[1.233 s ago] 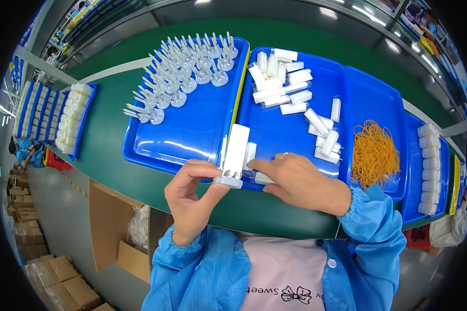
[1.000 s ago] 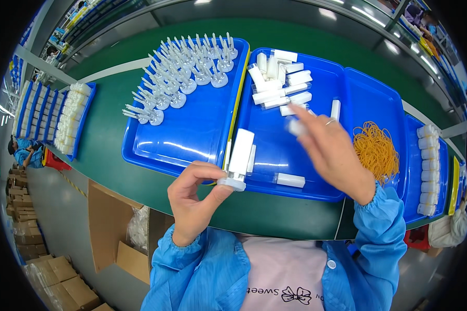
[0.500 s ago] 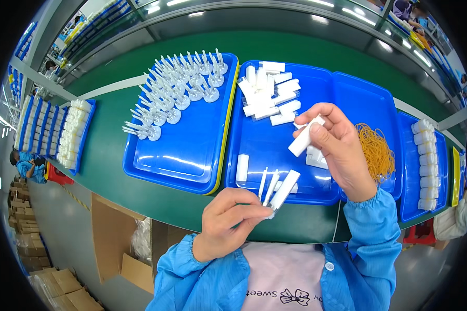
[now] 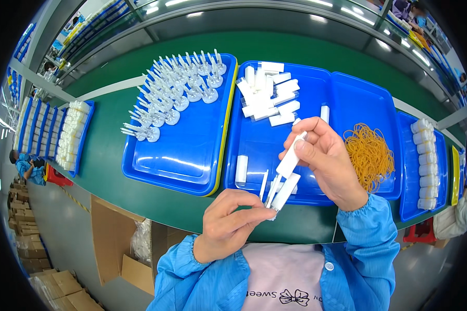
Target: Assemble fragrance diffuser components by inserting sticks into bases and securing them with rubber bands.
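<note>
My left hand (image 4: 227,220) pinches a clear pronged base, mostly hidden by the fingers. Thin white prongs (image 4: 264,184) rise from it, and one white block-shaped sleeve (image 4: 286,191) stands on its right side. Between the thumb and fingers of my right hand (image 4: 329,160) is another white sleeve (image 4: 289,161), tilted. Its lower end meets the tip of a prong; whether it is around the prong I cannot tell. Loose white sleeves (image 4: 264,98) with clear film ends lie in the blue tray (image 4: 308,78) beyond my hands. One single sleeve (image 4: 241,169) lies nearer, left of the prongs.
On the left, a blue tray (image 4: 166,168) bears several clear pronged bases (image 4: 179,85). Orange rubber bands (image 4: 369,155) are heaped in the right-hand tray (image 4: 366,98). Trays of white rolls (image 4: 428,163) stand at both table ends. An open carton (image 4: 117,243) is below the front edge.
My right hand has moved down and left, bringing its sleeve to the prongs. A white sleeve behind that hand has come into sight. My left hand has hardly moved.
</note>
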Demonstrator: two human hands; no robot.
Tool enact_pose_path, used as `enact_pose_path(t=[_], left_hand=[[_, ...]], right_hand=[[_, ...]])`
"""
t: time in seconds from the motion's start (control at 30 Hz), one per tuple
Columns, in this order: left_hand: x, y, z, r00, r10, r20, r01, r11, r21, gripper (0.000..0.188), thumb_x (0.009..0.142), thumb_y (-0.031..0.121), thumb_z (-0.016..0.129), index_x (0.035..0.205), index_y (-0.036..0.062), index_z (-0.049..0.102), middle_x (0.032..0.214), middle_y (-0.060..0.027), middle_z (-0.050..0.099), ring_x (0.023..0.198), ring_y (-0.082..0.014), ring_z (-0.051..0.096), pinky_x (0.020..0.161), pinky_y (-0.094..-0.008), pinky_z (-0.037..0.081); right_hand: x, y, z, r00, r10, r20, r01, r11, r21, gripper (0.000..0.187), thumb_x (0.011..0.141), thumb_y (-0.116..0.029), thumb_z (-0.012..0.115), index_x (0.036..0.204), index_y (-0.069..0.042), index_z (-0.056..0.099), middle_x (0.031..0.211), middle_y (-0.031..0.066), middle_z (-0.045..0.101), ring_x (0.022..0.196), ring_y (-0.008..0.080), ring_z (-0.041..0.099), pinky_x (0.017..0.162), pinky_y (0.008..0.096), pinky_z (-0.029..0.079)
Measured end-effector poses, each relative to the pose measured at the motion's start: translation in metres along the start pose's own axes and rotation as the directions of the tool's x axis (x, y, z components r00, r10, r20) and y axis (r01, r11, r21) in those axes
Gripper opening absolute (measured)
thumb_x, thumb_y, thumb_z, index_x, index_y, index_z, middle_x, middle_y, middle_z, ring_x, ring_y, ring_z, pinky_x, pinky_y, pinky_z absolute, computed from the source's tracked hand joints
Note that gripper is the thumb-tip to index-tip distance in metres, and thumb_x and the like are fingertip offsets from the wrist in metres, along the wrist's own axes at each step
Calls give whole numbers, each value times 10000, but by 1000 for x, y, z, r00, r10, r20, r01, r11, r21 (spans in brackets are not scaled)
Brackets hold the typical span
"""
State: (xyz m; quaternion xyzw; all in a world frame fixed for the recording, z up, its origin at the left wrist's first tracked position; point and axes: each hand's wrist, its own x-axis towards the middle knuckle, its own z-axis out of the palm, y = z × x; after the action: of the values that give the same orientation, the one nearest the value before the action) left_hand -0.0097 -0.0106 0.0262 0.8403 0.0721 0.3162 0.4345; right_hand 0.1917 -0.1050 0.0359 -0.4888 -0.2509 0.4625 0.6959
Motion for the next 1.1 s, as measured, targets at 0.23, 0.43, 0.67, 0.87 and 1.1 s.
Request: enact_pose_path(t=[0.23, 0.43, 0.67, 0.87, 1.1], left_hand=[[-3, -1, -2, 999, 42, 6, -42, 999, 18, 283, 655, -73, 752, 890, 85, 751, 874, -50, 611, 770, -198, 595, 641, -291, 467], [-10, -1, 1, 989, 4, -149, -9, 999, -34, 359, 670, -100, 773, 987, 45, 688, 1098, -123, 477, 813, -165, 603, 680, -267, 521], [-8, -5, 9, 976, -51, -212, 56, 998, 16, 339, 710, -57, 763, 1016, 39, 655, 1061, -137, 574, 798, -199, 628, 731, -302, 519], [-11, -32, 3, 938, -317, -140, 289, 938, -190, 232, 785, -14, 728, 1002, -3, 647, 941, -100, 645, 844, -192, 636, 779, -300, 514], [-9, -36, -12, 907, -369, -203, 308, 910, -278, 169, 851, -33, 666, 1010, -24, 608, 1033, -61, 536, 905, -131, 588, 796, -258, 477]], right_hand=[[-3, -1, 2, 989, 92, 113, -91, 996, -17, 265, 899, -144, 670, 1106, -42, 539, 992, 93, 637, 938, 142, 616, 822, 275, 490], [-13, 4, 1, 983, 170, 70, -175, 980, 89, 237, 891, -142, 682, 1073, -51, 561, 1005, 81, 641, 977, 122, 599, 869, 286, 478], [-25, 14, 19, 980, 171, 103, -180, 979, 93, 263, 902, -172, 684, 1090, -37, 558, 1041, 66, 622, 987, 116, 594, 873, 264, 476], [-4, 6, 9, 975, -192, 117, 224, 843, -488, 334, 837, -129, 718, 1128, -55, 573, 1078, 74, 629, 1050, 202, 579, 896, 351, 453], [-7, 38, -7, 820, 82, 566, 572, -96, -815, 303, 776, -111, 620, 1074, -54, 609, 902, 89, 583, 870, 257, 577, 766, 383, 439]])
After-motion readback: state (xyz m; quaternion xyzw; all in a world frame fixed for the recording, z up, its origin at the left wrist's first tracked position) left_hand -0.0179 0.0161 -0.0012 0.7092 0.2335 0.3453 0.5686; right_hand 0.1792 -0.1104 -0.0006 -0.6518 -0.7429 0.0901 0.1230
